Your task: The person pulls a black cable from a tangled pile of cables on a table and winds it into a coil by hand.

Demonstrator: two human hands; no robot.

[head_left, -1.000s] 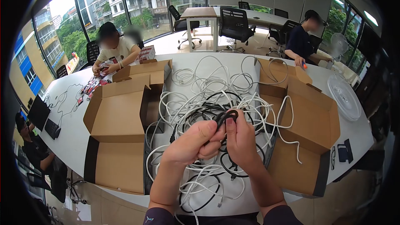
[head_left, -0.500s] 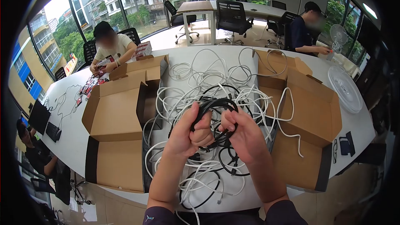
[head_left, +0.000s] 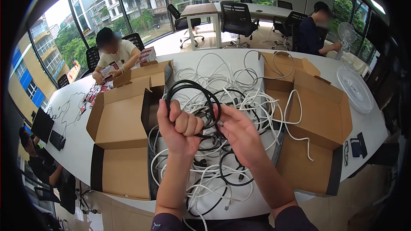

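Note:
A coil of black cable [head_left: 191, 84] is held up over the middle of the table. My left hand [head_left: 180, 126] is closed in a fist around the coil's left side. At its right side, my right hand [head_left: 240, 134] grips the black cable between thumb and fingers, with a small pale piece showing at the fingertips that may be a plug. Beneath both hands spreads a tangled heap of white cables [head_left: 261, 102] with other black cables mixed in. A black loop with a plug [head_left: 241, 177] lies below my right hand.
Open cardboard boxes flank the heap, one at left [head_left: 120, 119] and one at right [head_left: 319, 115]. Clear plastic reels [head_left: 354, 89], glasses [head_left: 346, 154] and a dark case [head_left: 358, 145] lie at right. A laptop [head_left: 42, 124] is far left. Other people sit around.
My left hand has moved left and up, spreading the black coil into a wider, taller loop. My right hand has opened from a tight curl to a looser grip at the coil's right side.

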